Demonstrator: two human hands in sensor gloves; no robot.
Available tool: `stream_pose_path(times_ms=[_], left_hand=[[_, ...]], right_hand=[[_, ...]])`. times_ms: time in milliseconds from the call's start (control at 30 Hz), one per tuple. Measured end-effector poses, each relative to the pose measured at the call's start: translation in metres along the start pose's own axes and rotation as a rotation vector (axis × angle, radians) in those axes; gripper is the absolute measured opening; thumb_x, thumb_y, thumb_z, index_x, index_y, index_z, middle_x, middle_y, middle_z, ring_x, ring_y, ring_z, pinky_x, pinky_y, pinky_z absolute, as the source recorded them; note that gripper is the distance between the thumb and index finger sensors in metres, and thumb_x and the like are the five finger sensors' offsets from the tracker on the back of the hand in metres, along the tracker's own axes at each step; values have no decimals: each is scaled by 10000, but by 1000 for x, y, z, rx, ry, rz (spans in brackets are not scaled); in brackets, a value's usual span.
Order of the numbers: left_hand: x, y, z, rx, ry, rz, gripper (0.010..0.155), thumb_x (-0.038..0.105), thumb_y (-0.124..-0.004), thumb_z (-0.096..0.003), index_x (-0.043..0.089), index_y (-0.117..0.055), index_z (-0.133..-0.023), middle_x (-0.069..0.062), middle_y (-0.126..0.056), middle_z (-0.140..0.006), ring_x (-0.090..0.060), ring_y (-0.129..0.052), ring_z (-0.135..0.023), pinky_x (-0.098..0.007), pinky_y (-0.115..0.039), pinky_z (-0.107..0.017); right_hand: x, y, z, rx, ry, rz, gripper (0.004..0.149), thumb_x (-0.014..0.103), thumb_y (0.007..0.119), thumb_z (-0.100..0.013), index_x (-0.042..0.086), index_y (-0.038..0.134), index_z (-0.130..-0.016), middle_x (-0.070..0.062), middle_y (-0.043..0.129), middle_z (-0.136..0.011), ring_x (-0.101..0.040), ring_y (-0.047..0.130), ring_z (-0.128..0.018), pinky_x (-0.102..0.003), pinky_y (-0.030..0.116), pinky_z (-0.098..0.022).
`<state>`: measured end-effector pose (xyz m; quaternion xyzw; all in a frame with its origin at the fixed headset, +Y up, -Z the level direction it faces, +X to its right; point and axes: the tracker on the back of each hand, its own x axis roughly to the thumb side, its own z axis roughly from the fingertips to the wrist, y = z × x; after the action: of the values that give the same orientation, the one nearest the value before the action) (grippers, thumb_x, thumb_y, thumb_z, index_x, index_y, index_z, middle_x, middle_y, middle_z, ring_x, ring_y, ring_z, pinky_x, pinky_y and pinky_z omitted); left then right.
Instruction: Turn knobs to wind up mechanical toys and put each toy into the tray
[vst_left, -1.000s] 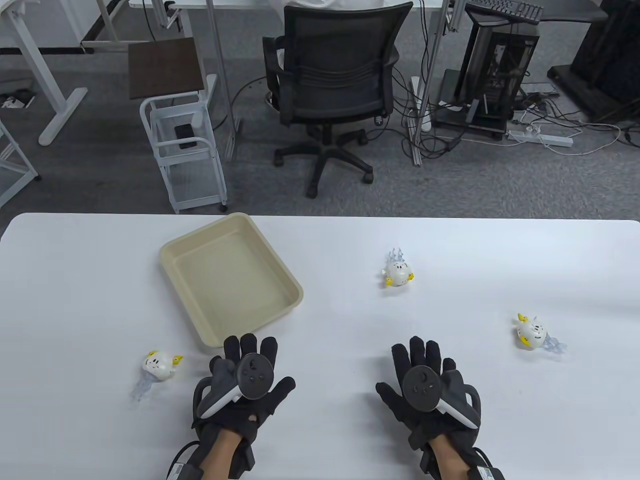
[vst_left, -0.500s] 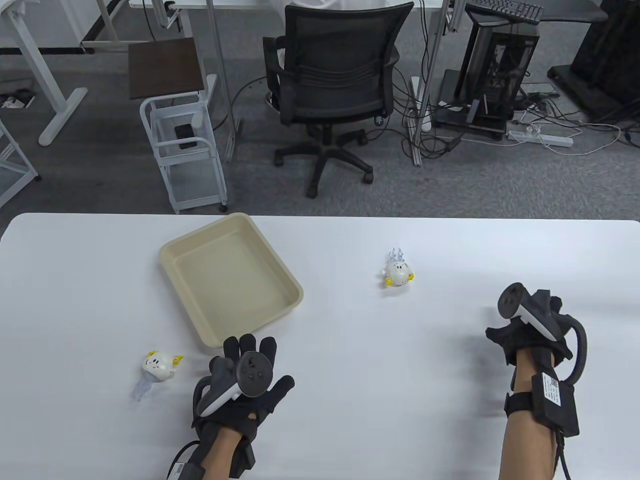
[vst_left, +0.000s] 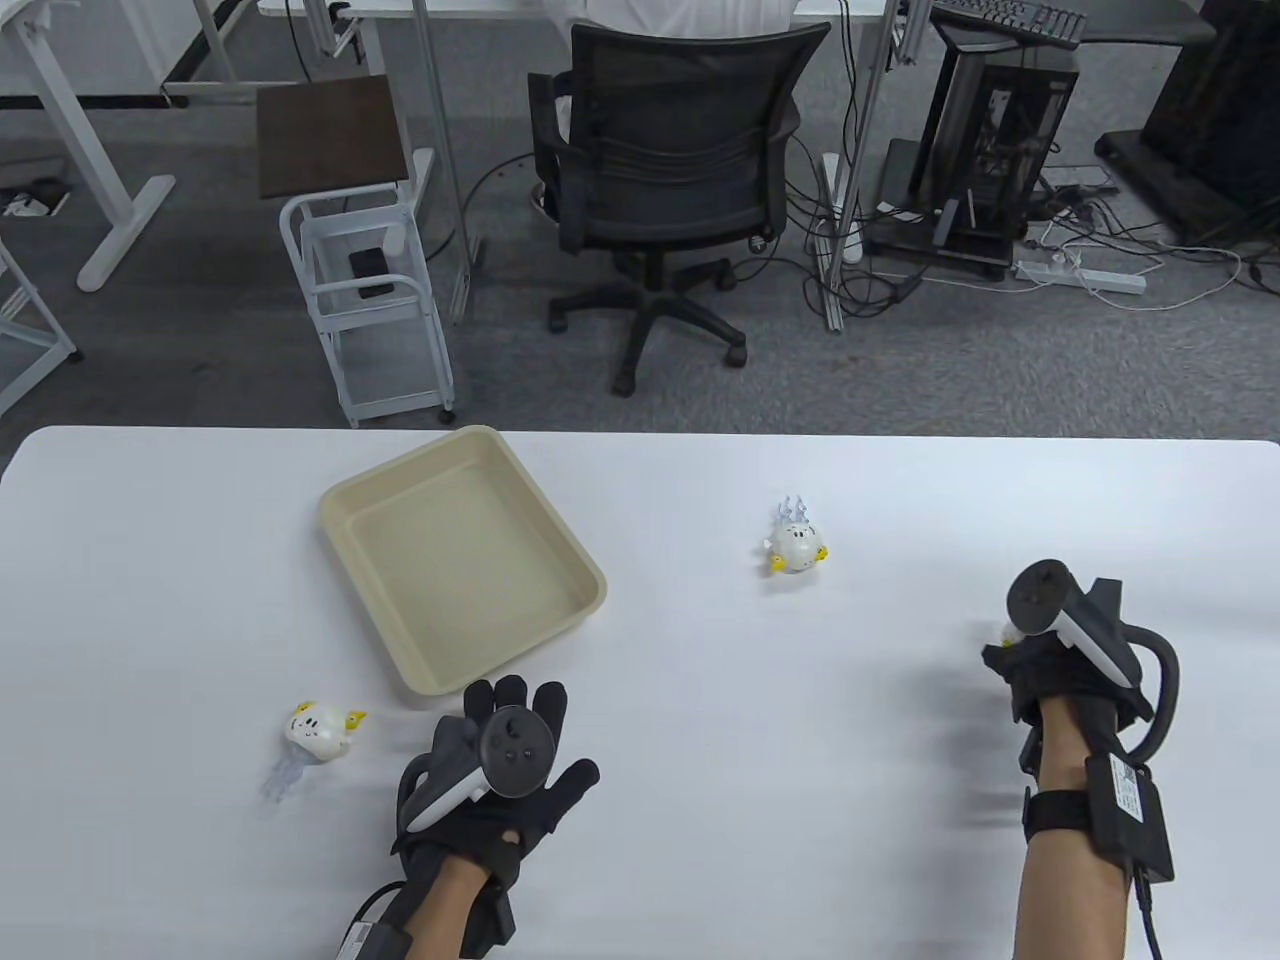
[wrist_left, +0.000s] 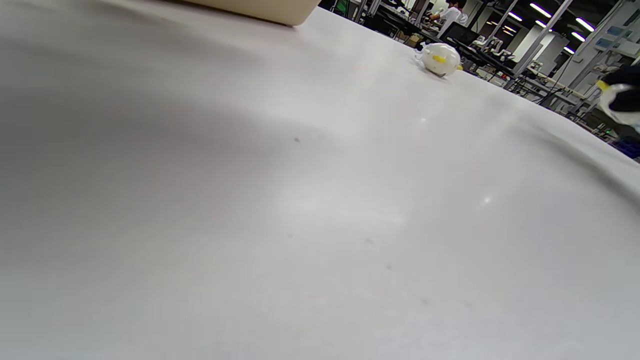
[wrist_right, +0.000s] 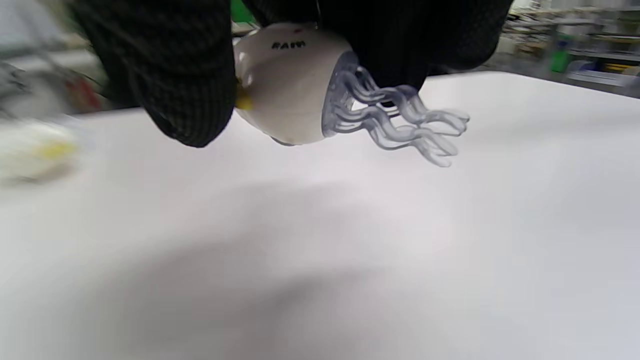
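My right hand (vst_left: 1040, 665) grips a white wind-up toy (wrist_right: 290, 85) with clear wavy tentacles and holds it just above the table at the right; the right wrist view shows my fingers (wrist_right: 175, 75) curled round its body. In the table view only a sliver of that toy (vst_left: 1008, 632) shows. My left hand (vst_left: 510, 745) lies flat and spread on the table, holding nothing. A second toy (vst_left: 318, 730) lies to its left. A third toy (vst_left: 795, 545) (wrist_left: 439, 58) stands mid-table. The beige tray (vst_left: 350, 500) holds nothing.
The white table (vst_left: 700, 700) reaches across the view. Beyond its far edge stand a black office chair (vst_left: 670, 150) and a small white trolley (vst_left: 365, 290). A computer tower (vst_left: 1000, 120) with cables is on the floor at the back right.
My right hand went from flat on the table to the toy at the right, closed round it and lifted it slightly. My left hand shifted a little right and toward me.
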<state>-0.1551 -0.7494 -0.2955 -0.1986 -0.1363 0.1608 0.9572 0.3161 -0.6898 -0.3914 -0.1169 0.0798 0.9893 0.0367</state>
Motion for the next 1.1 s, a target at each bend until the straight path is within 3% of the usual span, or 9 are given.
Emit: stream_pose_path(times_ms=[133, 267, 367, 400, 567, 667, 767, 933, 1100], left_hand=[[5, 2, -3, 23, -73, 14, 876, 626, -479, -575, 99, -118, -1175, -307, -100, -1171, -603, -74, -1047, -775, -234, -687], [11, 4, 3, 80, -237, 234, 867, 615, -483, -577, 57, -195, -1174, -283, -293, -1195, -589, -262, -1080, -757, -343, -708], [16, 5, 7, 110, -335, 432, 907, 639, -494, -562, 0, -250, -1158, -240, -556, -1152, -523, -634, -1036, -711, -546, -715], [18, 5, 7, 98, -380, 507, 897, 637, -494, -562, -10, -308, -1155, -212, -642, -1121, -495, -716, -1000, -690, -591, -709], [31, -6, 3, 29, -381, 608, 928, 617, -531, -576, -57, -234, -1140, -333, -506, -1134, -574, -634, -1003, -706, -567, -707], [35, -11, -2, 39, -356, 659, 942, 603, -532, -583, -42, -121, -1132, -374, -352, -1150, -618, -502, -1016, -723, -511, -711], [24, -7, -6, 102, -331, 776, 912, 597, -517, -591, 48, -45, -1146, -330, -242, -1169, -599, -411, -1019, -724, -454, -721], [2, -1, -6, 130, -266, 777, 802, 515, -551, -608, 116, -148, -1175, -196, -498, -1127, -459, -654, -934, -645, -585, -703], [-2, 7, -2, 156, -342, 775, 780, 483, -666, -577, 82, -357, -1170, -168, -678, -1048, -419, -789, -826, -629, -662, -665]], right_hand=[[96, -4, 67, -102, -309, -119, 857, 519, 862, -556, 69, 455, -1160, -280, 635, -1095, -437, 800, -861, -514, 714, -687], [173, 27, 125, -202, -578, -316, 859, 525, 872, -541, 46, 491, -1145, -281, 670, -1072, -429, 833, -829, -487, 747, -649], [201, 52, 145, -226, -686, -511, 840, 539, 900, -508, 71, 566, -1120, -269, 741, -1032, -416, 889, -785, -455, 798, -596], [209, 56, 151, -187, -728, -456, 832, 545, 893, -511, 67, 574, -1112, -268, 746, -1023, -408, 896, -778, -441, 806, -588], [220, 76, 165, -275, -703, -388, 830, 504, 873, -545, 5, 528, -1112, -325, 693, -1028, -441, 872, -794, -436, 805, -589], [220, 80, 164, -158, -712, -484, 898, 433, 884, -567, -72, 390, -1122, -416, 531, -1058, -537, 771, -875, -502, 767, -649], [213, 80, 159, 17, -763, -793, 838, 344, 847, -605, -60, 331, -1127, -433, 427, -1071, -564, 688, -942, -539, 730, -710], [201, 78, 150, 92, -778, -1014, 668, 309, 794, -641, 43, 437, -1139, -297, 574, -1098, -442, 763, -943, -472, 751, -724], [184, 83, 133, 110, -646, -1134, 488, 318, 796, -647, 86, 658, -1053, -183, 825, -955, -337, 930, -744, -384, 838, -583]])
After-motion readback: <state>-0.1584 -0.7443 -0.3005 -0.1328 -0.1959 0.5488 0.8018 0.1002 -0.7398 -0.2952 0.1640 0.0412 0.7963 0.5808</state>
